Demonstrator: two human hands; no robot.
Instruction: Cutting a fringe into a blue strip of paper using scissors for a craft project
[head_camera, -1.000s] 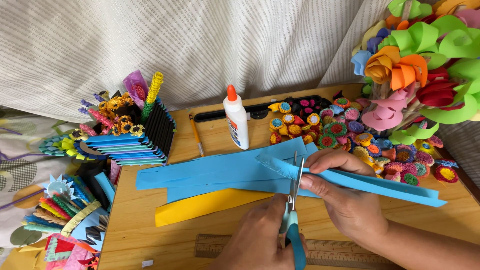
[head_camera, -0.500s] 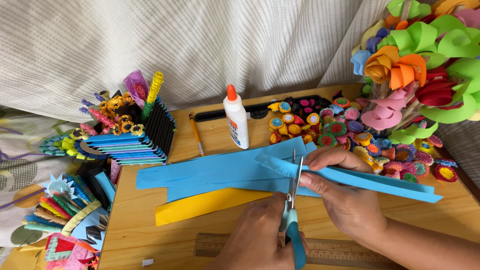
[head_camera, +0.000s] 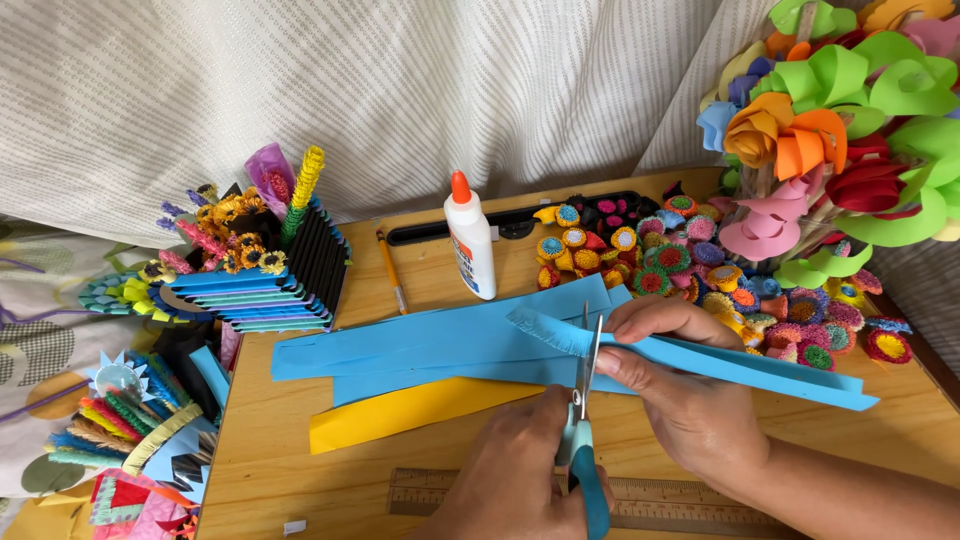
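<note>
We are losing the lower part of our left hand (head_camera: 520, 470) and the scissors' (head_camera: 583, 420) teal handles past the bottom edge, though its fingers are closing around those handles. Our right hand (head_camera: 680, 400) is pinching the folded blue strip (head_camera: 720, 362) between thumb and fingers just above the wooden table (head_camera: 420, 290). The strip is running lengthwise left to right, its fringed end pointing left, and the blades are pointing straight up across it.

A wooden worktop (head_camera: 420, 290) carries the craft things. Long blue paper strips (head_camera: 420, 350) lie across its middle, with a yellow strip (head_camera: 400, 415) partly under them on the near side. A white glue bottle with an orange cap (head_camera: 470, 245) stands upright toward the far edge, a pencil (head_camera: 392, 270) just left of it. A heap of small rolled paper discs (head_camera: 690, 265) covers the far right. A wooden ruler (head_camera: 430, 492) lies along the near edge. A blue-and-black paper box (head_camera: 275, 285) sits at the far left corner.
</note>
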